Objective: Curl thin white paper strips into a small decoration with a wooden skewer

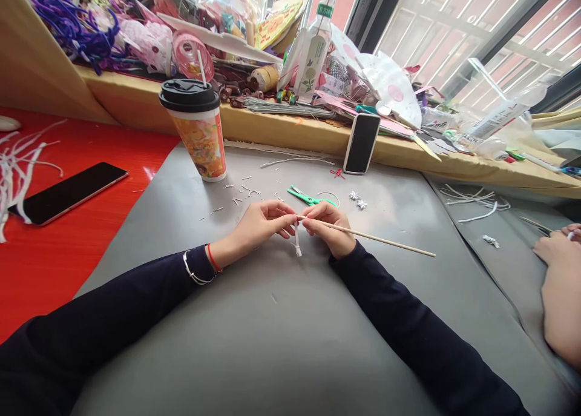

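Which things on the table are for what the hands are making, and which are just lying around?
Being used:
- left hand and right hand
- thin stick
- white cord piece
- probably green scissors, set down

Just lying around:
- paper cup
- black phone
- phone standing up

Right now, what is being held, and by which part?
The thin stick, near one end, in the right hand; the left hand is at that end.
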`<control>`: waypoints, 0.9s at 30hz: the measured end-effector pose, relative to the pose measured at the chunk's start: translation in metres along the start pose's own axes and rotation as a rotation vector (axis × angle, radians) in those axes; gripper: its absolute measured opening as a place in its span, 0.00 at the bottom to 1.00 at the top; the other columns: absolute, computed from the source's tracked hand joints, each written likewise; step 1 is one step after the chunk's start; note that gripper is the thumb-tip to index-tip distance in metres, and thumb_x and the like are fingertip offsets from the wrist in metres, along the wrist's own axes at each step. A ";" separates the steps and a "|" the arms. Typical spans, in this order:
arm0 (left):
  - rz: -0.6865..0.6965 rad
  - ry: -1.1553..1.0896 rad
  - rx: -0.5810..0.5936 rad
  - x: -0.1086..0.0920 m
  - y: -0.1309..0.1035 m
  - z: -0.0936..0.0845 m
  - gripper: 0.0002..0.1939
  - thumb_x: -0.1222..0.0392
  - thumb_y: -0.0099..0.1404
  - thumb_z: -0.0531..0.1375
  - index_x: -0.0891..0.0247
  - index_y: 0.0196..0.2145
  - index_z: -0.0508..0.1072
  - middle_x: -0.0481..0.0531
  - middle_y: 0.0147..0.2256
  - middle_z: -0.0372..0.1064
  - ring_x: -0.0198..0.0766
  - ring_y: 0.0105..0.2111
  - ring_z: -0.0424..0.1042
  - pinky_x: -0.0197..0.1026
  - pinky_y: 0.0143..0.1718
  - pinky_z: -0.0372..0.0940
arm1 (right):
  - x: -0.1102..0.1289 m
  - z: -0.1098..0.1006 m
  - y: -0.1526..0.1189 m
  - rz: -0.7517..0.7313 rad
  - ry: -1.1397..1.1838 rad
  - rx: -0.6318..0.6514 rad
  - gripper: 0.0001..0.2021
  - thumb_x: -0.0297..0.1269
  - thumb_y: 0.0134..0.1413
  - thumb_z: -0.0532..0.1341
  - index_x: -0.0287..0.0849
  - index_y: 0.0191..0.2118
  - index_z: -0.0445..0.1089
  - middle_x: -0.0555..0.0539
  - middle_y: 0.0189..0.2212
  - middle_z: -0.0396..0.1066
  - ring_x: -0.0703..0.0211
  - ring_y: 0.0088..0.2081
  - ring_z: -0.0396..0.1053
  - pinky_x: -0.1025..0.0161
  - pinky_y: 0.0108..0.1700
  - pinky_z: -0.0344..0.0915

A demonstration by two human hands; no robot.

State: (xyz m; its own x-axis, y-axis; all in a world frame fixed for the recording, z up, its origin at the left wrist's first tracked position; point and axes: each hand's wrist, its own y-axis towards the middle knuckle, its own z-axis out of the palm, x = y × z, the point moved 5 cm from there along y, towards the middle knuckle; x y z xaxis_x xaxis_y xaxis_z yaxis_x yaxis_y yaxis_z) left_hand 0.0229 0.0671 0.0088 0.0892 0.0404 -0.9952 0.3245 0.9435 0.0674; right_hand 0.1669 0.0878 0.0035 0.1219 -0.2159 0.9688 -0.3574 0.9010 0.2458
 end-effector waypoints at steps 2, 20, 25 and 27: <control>-0.007 -0.016 0.006 0.000 0.000 0.001 0.14 0.54 0.56 0.61 0.69 0.34 0.70 0.54 0.31 0.72 0.38 0.31 0.74 0.41 0.33 0.70 | 0.001 -0.002 0.000 -0.014 -0.009 -0.013 0.11 0.39 0.42 0.67 0.43 0.25 0.63 0.51 0.30 0.72 0.68 0.24 0.65 0.66 0.25 0.61; -0.074 -0.039 0.031 0.009 0.001 0.000 0.15 0.60 0.55 0.62 0.64 0.36 0.59 0.51 0.28 0.72 0.33 0.24 0.71 0.40 0.29 0.68 | -0.003 -0.001 0.000 0.008 -0.055 0.003 0.13 0.40 0.45 0.65 0.42 0.24 0.60 0.49 0.33 0.75 0.68 0.22 0.63 0.64 0.27 0.62; -0.048 0.068 0.010 0.010 0.000 0.000 0.16 0.59 0.55 0.62 0.64 0.38 0.60 0.50 0.28 0.71 0.34 0.25 0.71 0.38 0.27 0.67 | -0.005 0.001 0.000 0.023 -0.057 0.043 0.13 0.40 0.45 0.65 0.43 0.25 0.59 0.48 0.34 0.74 0.68 0.24 0.66 0.65 0.27 0.63; -0.039 0.101 0.012 0.010 -0.001 0.000 0.16 0.59 0.55 0.62 0.63 0.39 0.61 0.50 0.27 0.71 0.33 0.24 0.70 0.37 0.26 0.67 | -0.005 0.002 0.000 0.020 -0.064 0.048 0.13 0.41 0.45 0.65 0.43 0.25 0.59 0.48 0.34 0.74 0.67 0.25 0.66 0.64 0.28 0.63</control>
State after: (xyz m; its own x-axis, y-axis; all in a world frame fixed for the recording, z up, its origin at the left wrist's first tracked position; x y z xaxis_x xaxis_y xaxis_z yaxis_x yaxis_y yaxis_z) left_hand 0.0236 0.0666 -0.0013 -0.0188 0.0377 -0.9991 0.3375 0.9409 0.0292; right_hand 0.1648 0.0881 -0.0014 0.0555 -0.2226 0.9733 -0.4038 0.8865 0.2258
